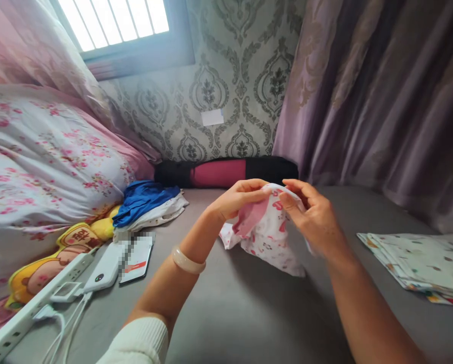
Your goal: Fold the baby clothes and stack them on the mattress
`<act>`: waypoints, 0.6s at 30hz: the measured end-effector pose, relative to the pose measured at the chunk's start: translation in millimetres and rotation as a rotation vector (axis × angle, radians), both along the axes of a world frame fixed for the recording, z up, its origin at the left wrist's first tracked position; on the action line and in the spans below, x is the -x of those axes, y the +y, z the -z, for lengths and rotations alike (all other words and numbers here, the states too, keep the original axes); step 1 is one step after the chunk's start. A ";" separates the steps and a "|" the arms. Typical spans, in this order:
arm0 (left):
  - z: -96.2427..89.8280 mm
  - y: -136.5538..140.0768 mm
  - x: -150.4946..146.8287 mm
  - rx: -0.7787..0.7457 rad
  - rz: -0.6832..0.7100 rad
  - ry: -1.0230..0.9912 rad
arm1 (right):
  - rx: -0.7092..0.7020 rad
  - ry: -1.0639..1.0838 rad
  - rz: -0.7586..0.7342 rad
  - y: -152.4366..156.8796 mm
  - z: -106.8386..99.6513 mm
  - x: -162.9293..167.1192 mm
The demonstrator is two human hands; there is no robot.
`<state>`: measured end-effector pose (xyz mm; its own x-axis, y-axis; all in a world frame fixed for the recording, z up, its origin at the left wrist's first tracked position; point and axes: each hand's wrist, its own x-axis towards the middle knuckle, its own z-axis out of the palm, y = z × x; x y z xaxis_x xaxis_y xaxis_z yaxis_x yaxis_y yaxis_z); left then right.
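Note:
Between both hands hangs a small white cloth garment [272, 242] with pink and red prints and a pink patch, its lower part drooping near the grey bed surface. My left hand [241, 198], with a pale bangle [188, 260] on the wrist, pinches the garment's upper edge from the left. From the right, my right hand [312, 215] grips the white trim of the same edge between thumb and fingers. Which kind of garment it is cannot be made out, as it is bunched up and partly covered by the fingers.
Folded white printed cloths [419, 263] lie at right. On the left are blue clothing [145, 199], a phone [137, 258], a white power bank [104, 268], a power strip [33, 303] with cables, and a yellow plush [40, 275]. A black-and-pink roll [219, 173] lies along the wall.

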<state>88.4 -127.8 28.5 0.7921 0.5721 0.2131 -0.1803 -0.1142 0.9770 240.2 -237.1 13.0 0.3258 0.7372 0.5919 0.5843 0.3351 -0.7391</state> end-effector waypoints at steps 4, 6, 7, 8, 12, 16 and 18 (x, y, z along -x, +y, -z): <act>24.1 1.2 -7.2 -0.073 -0.164 0.047 | 0.265 0.128 -0.118 11.5 30.4 -12.7; 42.9 4.2 -1.5 -0.104 -0.333 0.064 | 0.313 0.163 -0.046 20.3 50.2 -26.1; 53.0 4.6 3.2 -0.118 -0.413 0.074 | 0.322 0.155 0.031 24.4 58.0 -33.6; 63.2 3.9 8.5 -0.135 -0.483 0.089 | 0.328 0.137 0.104 27.9 63.9 -41.2; 103.1 -8.3 27.2 -0.235 -0.590 0.211 | 0.333 0.123 0.239 31.9 70.0 -66.8; 132.2 -23.6 29.1 -0.353 -0.481 0.390 | 0.318 0.166 0.187 25.1 64.4 -76.9; 139.3 -26.2 24.8 -0.387 -0.459 0.442 | 0.315 0.171 0.156 21.3 62.1 -77.7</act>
